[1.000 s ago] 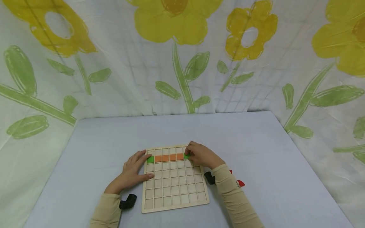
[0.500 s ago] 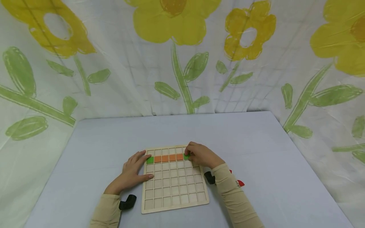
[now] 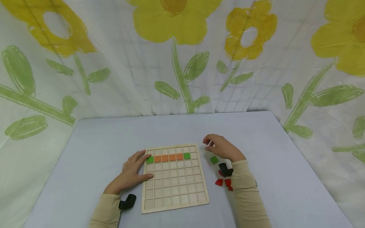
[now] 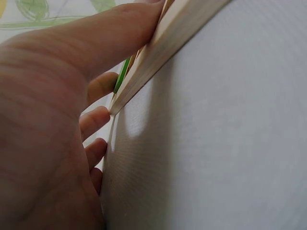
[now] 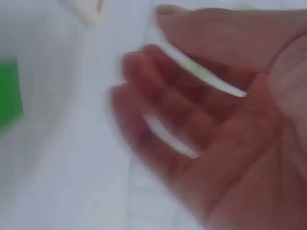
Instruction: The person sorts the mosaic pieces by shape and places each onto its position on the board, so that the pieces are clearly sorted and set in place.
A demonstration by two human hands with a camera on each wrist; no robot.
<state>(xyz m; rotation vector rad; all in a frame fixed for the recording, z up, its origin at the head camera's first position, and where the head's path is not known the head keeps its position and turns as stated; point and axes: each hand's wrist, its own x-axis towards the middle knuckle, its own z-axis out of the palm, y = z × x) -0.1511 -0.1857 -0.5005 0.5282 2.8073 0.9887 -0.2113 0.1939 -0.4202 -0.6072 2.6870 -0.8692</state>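
A wooden grid board [image 3: 174, 183] lies on the table, with a row of colored square tiles near its far edge: a green tile [image 3: 150, 160] at the left end, several orange tiles [image 3: 172, 157] and another green tile [image 3: 186, 155] at the right. My left hand [image 3: 130, 172] rests on the board's left side, thumb and fingertips touching its rim; the left wrist view shows the thumb [image 4: 110, 36] over the edge. To the right of the board hovers my right hand [image 3: 222, 147], fingers loosely bent and holding nothing. A loose green tile [image 3: 214, 160] lies just below it.
Several red pieces [image 3: 228, 183] lie on the white table [image 3: 271, 152] right of the board, partly hidden by the right sleeve and the black wrist mount [image 3: 225, 170]. Behind the table hangs a flowered curtain [image 3: 119, 88].
My right hand has let go of the green tile at the row's right end and moved right, off the board. The loose green tile and more red pieces have come into view. My left hand stays put.
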